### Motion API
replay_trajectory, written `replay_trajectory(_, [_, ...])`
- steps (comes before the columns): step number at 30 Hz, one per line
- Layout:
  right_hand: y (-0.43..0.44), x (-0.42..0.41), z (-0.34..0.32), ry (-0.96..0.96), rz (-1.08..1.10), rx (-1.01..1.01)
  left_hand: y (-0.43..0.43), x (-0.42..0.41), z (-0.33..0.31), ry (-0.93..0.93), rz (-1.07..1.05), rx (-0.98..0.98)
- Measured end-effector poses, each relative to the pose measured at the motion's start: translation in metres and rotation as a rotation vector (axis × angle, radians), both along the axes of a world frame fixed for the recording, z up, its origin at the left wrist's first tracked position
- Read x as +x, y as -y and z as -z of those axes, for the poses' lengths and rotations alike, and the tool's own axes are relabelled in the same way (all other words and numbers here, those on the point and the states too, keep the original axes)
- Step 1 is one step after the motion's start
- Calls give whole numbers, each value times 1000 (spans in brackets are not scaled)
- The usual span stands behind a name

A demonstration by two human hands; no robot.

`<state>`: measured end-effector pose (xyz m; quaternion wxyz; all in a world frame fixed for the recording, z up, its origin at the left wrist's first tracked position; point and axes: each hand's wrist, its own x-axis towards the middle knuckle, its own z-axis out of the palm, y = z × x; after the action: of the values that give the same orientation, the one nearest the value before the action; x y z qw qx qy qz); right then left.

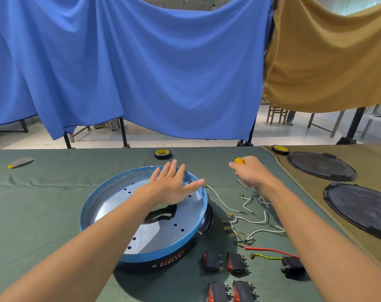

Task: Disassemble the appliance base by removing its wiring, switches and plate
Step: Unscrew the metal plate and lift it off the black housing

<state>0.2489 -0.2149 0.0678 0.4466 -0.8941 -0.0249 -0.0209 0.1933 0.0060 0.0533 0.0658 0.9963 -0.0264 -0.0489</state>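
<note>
Head view: one appliance base (163,261) with a blue rim and black wall sits on the green cloth (43,203); the silver perforated plate (154,236) inside has a dark cutout. Left hand (174,186) is flat over the base's far-right part, fingers straight, holding nothing; contact unclear. Right of the base: right hand (249,173) curled round a yellow tool handle (239,160), four red-rocker switches (213,260), loose white wires (248,219), one black socket (293,265). Farther right, two black discs (320,165).

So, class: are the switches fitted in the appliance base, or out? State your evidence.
Out. Four red-and-black switches lie on the green cloth beside the base, loose white wires next to them.
</note>
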Motion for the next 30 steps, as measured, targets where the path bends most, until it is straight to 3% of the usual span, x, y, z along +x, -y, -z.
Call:
replay_trajectory(3, [-14,-15,-22,-21,-162,325,-15,-5,3,7,-45,117])
replay_trajectory(6, [-33,-30,-39,150,-175,544,-27,-13,1,-1,-71,136])
replay_trajectory(10, [-58,-48,-51,313,-234,689,-29,-22,-3,122,-115,74])
replay_trajectory(14, [-79,-57,-42,393,-283,499,-26,-37,1,186,-130,37])
replay_trajectory(22, [-93,-60,-20,499,-267,186,-34,-49,19,-6,-110,52])
replay_trajectory(26, [-96,-55,-19,508,-262,124,-35,-52,23,47,-100,63])
replay_trajectory(30, [-99,-51,-10,528,-271,-76,-38,-57,25,148,-116,34])
